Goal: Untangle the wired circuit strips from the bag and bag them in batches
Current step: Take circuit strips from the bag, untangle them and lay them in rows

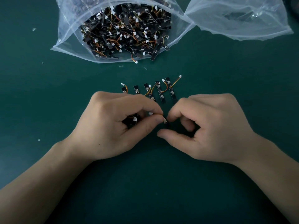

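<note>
Untangling: my left hand (113, 125) pinches the wire (159, 114), my right hand (205, 126) apparently pinches the strip (166, 124).
Row: freed strips (159, 92) lie on the near side of the full bag (68, 38), countable.

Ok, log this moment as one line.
step: untangling | left hand: holds tangled strips | right hand: pinches strip | sorted row: on table | source bag: open

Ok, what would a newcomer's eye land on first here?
Likely the clear bag at top centre, crammed with tangled strips. Next, the left hand and right hand at mid-frame, both pinching one strip between them, just below a row of strips laid out on the green table.
</note>
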Tool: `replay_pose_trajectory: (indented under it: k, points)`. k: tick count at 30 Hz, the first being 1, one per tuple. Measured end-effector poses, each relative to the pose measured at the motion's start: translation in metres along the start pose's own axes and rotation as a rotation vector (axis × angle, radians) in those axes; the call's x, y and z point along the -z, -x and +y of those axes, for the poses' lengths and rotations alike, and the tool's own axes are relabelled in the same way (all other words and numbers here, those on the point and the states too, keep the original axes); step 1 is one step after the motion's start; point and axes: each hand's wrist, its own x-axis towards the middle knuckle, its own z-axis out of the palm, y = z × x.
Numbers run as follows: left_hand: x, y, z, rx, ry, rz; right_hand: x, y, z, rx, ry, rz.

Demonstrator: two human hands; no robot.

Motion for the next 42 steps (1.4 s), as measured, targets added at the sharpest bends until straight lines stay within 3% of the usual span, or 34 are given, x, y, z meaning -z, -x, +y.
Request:
replay_pose_trajectory:
  k: [6,12,20,27,36,42]
  points:
    - [-0.001,0.001,-0.001,-0.029,-0.036,-0.047,0.005,-0.001,0.004,0.078,0.023,-0.052]
    - [-0.004,0.002,0.0,-0.037,-0.176,-0.231,0.007,0.001,0.014,0.23,0.162,-0.154]
    - [-0.002,0.002,0.0,0.017,-0.196,-0.283,0.008,0.004,0.017,0.249,0.141,-0.2]
    - [-0.007,0.005,0.0,-0.108,-0.235,-0.139,0.007,0.005,0.018,0.263,0.175,-0.181]
    - [-0.005,0.003,-0.002,0.022,-0.116,0.046,0.004,0.005,0.018,0.281,0.215,-0.142]
    - [-0.004,0.003,-0.001,0.02,-0.093,0.092,0.003,0.003,0.019,0.248,0.2,-0.09]
